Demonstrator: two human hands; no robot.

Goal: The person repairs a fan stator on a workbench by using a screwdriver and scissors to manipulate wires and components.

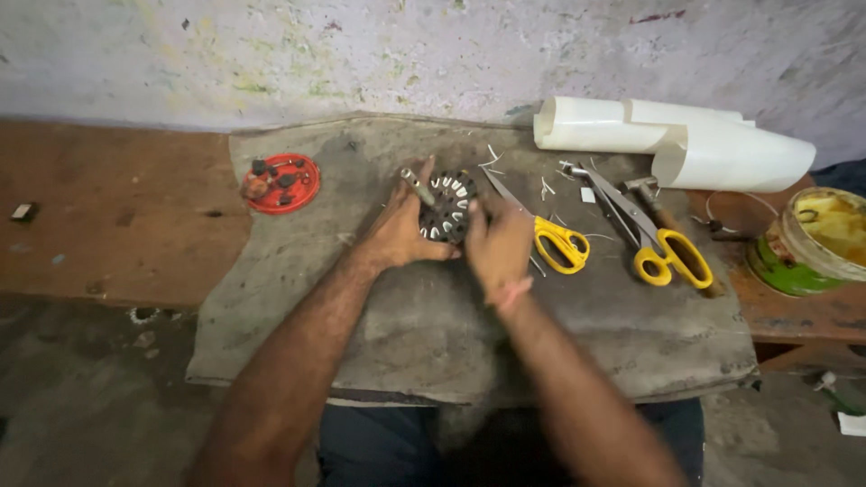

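A round dark motor stator (447,206) with white paper strips in its slots and a metal shaft sticking out at its upper left rests on a grey cloth (433,334). My left hand (397,230) grips its left side. On its right edge sits my right hand (498,242), fingers pressed to the slots. Whether the right hand pinches a paper strip is hidden.
Two pairs of yellow-handled scissors (561,242) (663,248) lie right of my hands, with a hammer (654,203) beside them. Rolled white paper sheets (686,140) sit at the back right. A green tin (812,239) stands far right, a red lid (281,183) with small parts far left.
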